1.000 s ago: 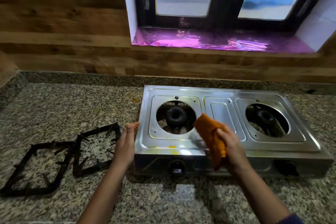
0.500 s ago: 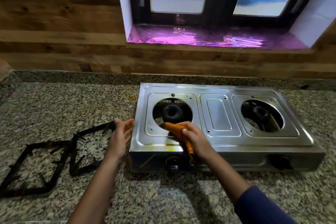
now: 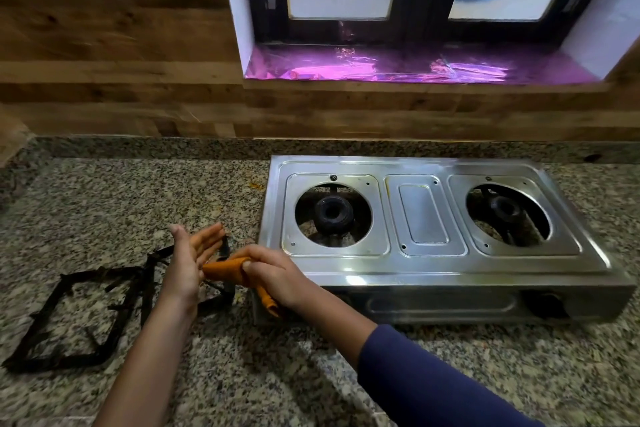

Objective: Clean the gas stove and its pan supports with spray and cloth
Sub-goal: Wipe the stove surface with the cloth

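Observation:
A steel two-burner gas stove [image 3: 426,263] stands on the granite counter, both burners bare. Two black pan supports lie left of it: one [image 3: 65,319] flat at far left, the other [image 3: 152,274] partly hidden behind my hands. My right hand [image 3: 273,274] grips an orange cloth [image 3: 225,269] just off the stove's front left corner. The cloth's end touches the palm of my left hand [image 3: 188,263], which is held upright with fingers straight. No spray bottle is in view.
The speckled granite counter [image 3: 104,204] runs to a wood-panelled wall. A window sill lined with purple foil [image 3: 415,68] sits above the stove. Small yellow stains [image 3: 254,185] mark the counter left of the stove.
My right hand carried the cloth leftward off the stove top to my left hand. My left hand left the stove's side and turned palm toward the cloth.

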Motion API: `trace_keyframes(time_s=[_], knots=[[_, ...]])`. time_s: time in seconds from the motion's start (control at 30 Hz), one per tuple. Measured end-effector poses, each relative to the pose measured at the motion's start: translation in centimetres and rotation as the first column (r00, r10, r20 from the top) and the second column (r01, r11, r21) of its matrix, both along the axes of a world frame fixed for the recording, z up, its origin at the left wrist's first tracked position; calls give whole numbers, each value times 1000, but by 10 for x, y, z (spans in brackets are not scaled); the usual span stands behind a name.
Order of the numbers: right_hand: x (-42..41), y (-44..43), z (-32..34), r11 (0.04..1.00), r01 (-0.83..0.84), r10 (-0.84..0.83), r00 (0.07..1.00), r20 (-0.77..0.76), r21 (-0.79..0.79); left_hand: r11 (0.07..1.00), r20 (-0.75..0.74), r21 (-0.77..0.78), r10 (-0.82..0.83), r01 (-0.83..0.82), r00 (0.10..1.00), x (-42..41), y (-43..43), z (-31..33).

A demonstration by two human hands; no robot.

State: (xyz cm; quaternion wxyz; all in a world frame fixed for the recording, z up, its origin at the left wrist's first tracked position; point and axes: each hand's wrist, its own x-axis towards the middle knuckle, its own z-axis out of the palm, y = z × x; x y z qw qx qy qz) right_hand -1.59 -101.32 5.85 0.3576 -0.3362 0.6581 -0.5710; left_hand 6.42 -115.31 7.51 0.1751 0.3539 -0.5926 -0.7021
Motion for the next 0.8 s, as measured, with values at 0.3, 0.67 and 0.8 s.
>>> trace_keyframes(time_s=[0.3,0.67,0.8], knots=[[1,23,-4,984,-170,163,976,147,41,998,51,11,-60,60,997,-14,4,1],[-90,10,11,929,362,-267,798,540,-77,995,64,58,-84,80,994,-16,24,-5],[-94,-10,9,923,378,-294,813,503,-72,997,70,52,-61,57,996,-9,20,-6]])
